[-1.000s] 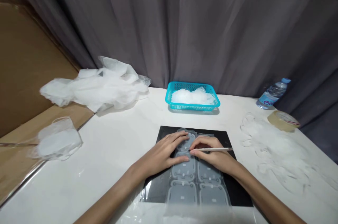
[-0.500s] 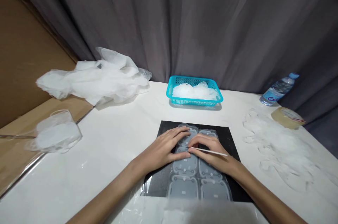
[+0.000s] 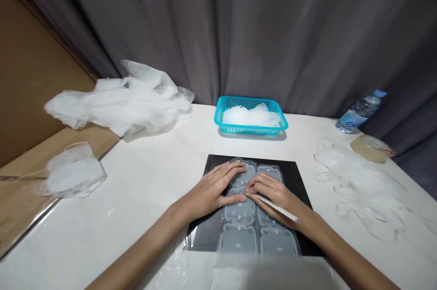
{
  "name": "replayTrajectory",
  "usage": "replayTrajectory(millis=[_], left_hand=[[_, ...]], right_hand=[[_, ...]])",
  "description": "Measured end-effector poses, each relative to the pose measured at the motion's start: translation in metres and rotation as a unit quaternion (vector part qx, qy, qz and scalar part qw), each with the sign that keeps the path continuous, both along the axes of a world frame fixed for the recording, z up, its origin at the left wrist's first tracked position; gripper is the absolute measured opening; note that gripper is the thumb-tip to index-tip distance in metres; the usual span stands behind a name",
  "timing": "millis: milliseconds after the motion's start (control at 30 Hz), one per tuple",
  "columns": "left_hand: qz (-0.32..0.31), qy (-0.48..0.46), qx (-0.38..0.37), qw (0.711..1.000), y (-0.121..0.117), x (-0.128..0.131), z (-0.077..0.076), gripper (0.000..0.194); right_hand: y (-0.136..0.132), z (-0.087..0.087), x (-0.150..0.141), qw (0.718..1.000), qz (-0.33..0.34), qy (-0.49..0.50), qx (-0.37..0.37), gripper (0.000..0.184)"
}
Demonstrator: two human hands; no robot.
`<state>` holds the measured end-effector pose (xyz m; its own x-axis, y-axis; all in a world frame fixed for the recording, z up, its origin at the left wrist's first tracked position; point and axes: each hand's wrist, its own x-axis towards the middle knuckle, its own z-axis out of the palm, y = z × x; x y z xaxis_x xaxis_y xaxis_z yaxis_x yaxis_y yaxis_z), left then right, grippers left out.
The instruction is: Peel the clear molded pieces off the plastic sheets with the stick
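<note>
A clear sheet of rounded rectangular panels, each with a grey face and small round marks, lies on a black board in front of me. Flat on its left column rests my left hand, with thumb and fingers spread apart. My right hand pinches a thin white stick like a pen; the stick's back end lies across the hand towards the wrist. Its working tip is at the seam between panels, near my left thumb, and is mostly hidden by the fingertips.
A turquoise basket with white film pieces stands behind the board. White crumpled sheets and a small bag-like piece lie left, near cardboard. On the right are a water bottle, a tape roll and clear scraps.
My right hand has shifted slightly, and the stick's back end has swung down towards me, so it slants more steeply. The left hand stays on the sheet.
</note>
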<state>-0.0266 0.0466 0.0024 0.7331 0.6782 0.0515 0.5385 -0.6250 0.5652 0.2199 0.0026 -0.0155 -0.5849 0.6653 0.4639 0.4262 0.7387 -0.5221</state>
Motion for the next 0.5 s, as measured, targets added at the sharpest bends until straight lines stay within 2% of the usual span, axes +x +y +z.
replayTrajectory(millis=[167, 300, 367, 433, 500], left_hand=[[0.010, -0.010, -0.018, 1.000, -0.002, -0.002, 0.000, 0.072], [0.016, -0.019, -0.011, 1.000, -0.001, -0.004, -0.005, 0.082], [0.023, -0.018, 0.007, 1.000, 0.001, -0.005, -0.011, 0.092], [0.036, 0.000, 0.022, 0.999, 0.004, -0.006, -0.018, 0.105], [0.053, 0.031, 0.025, 0.998, 0.008, -0.006, -0.024, 0.118]], right_hand=[[0.004, -0.014, -0.003, 0.996, 0.009, -0.059, 0.065, 0.017], [0.005, -0.017, -0.008, 0.981, -0.062, -0.116, 0.140, 0.020], [0.003, -0.014, -0.010, 0.972, -0.064, -0.153, 0.164, 0.025], [0.002, -0.010, -0.012, 0.970, -0.038, -0.169, 0.168, 0.024], [0.006, -0.005, -0.013, 0.985, -0.024, -0.119, 0.126, 0.023]])
